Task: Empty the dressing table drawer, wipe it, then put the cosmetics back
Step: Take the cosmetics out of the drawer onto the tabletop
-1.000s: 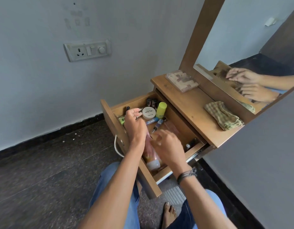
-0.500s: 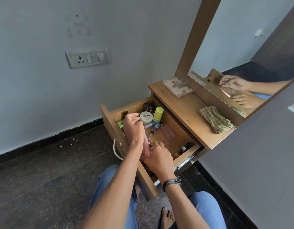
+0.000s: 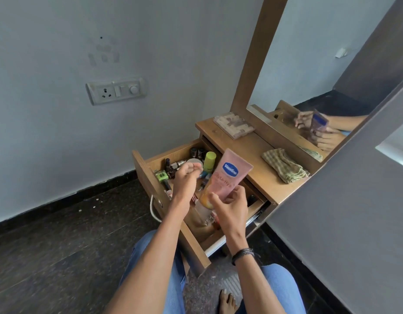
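The wooden drawer (image 3: pixel 148 177) of the dressing table stands pulled out, with several small cosmetics in its far end: a green-capped bottle (image 3: pixel 210 160), a round white tin (image 3: pixel 194 162), dark nail-polish bottles (image 3: pixel 169 168). My right hand (image 3: pixel 230 208) grips a pink lotion tube (image 3: pixel 225 180) near its lower end and holds it upright above the drawer, cap down. My left hand (image 3: pixel 188 180) hovers over the drawer's left side with fingers loosely curled, holding nothing that I can see.
A checked cloth (image 3: pixel 285 165) lies folded on the table top (image 3: pixel 259 159), and a patterned flat box (image 3: pixel 233 125) sits by the mirror (image 3: pixel 320 64). A wall socket plate (image 3: pixel 116 90) is at the left. My knees and bare foot are below the drawer.
My right hand has lifted the pink tube out of the drawer and raised it upright. My left hand let go of the tube and drew back to the left.
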Action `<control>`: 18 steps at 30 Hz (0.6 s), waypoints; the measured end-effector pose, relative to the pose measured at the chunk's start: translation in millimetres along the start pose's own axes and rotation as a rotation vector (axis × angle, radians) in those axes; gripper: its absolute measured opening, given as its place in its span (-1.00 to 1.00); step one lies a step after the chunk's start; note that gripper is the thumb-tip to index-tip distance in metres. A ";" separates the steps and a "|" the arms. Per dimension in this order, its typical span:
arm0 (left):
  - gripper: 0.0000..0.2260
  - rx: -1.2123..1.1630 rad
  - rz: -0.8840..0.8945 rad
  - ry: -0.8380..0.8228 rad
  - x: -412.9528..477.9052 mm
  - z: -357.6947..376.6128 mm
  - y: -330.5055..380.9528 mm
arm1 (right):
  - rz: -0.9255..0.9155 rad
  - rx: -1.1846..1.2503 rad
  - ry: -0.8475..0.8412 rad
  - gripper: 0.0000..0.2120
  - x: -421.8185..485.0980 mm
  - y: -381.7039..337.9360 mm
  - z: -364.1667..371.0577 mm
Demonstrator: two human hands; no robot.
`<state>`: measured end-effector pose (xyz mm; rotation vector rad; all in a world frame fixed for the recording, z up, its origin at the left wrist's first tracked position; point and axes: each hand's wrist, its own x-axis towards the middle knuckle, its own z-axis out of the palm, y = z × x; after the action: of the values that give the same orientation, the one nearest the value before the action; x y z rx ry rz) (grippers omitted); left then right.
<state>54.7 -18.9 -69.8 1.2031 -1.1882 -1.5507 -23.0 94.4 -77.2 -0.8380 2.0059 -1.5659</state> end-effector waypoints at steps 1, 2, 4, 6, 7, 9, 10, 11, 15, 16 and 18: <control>-0.92 0.031 -0.005 -0.064 -1.0 1.5 0.3 | 0.006 0.065 0.006 -0.59 4.1 -3.3 -6.1; -0.91 0.059 -0.002 -0.123 -1.5 2.5 -0.3 | 0.006 0.111 0.008 -0.59 8.3 -7.1 -12.6; -0.84 0.103 0.000 -0.234 -3.5 3.2 0.4 | -0.024 0.163 -0.008 -0.57 17.7 -14.4 -24.3; -0.75 0.116 -0.036 -0.307 -5.8 1.8 3.3 | -0.071 0.162 -0.044 -0.52 25.9 -21.0 -34.0; -0.72 0.097 -0.068 -0.326 -6.6 1.1 5.2 | -0.090 0.153 -0.063 -0.52 29.5 -23.0 -37.8; -0.67 0.035 -0.140 -0.373 -9.0 1.2 9.0 | -0.115 0.151 -0.102 -0.53 34.5 -26.7 -43.5; -0.66 -0.002 -0.182 -0.414 -10.1 2.3 10.6 | -0.121 0.151 -0.121 -0.54 36.4 -27.6 -45.3; -0.64 -0.042 -0.221 -0.460 -10.8 3.2 11.4 | -0.123 0.149 -0.138 -0.55 38.2 -27.7 -46.3; -0.53 -0.181 -0.282 -0.541 -7.8 3.4 11.4 | -0.112 0.141 -0.188 -0.55 38.3 -25.6 -47.3; -0.53 -0.198 -0.287 -0.536 -7.4 3.3 11.7 | -0.103 0.147 -0.189 -0.55 37.6 -24.4 -47.3; -0.57 -0.237 -0.282 -0.507 -6.4 3.3 10.6 | -0.091 0.159 -0.179 -0.55 35.9 -23.1 -47.3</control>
<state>53.4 -14.4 -57.8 0.8710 -1.1294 -2.2328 -76.5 97.9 -42.7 -0.9805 1.7157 -1.6148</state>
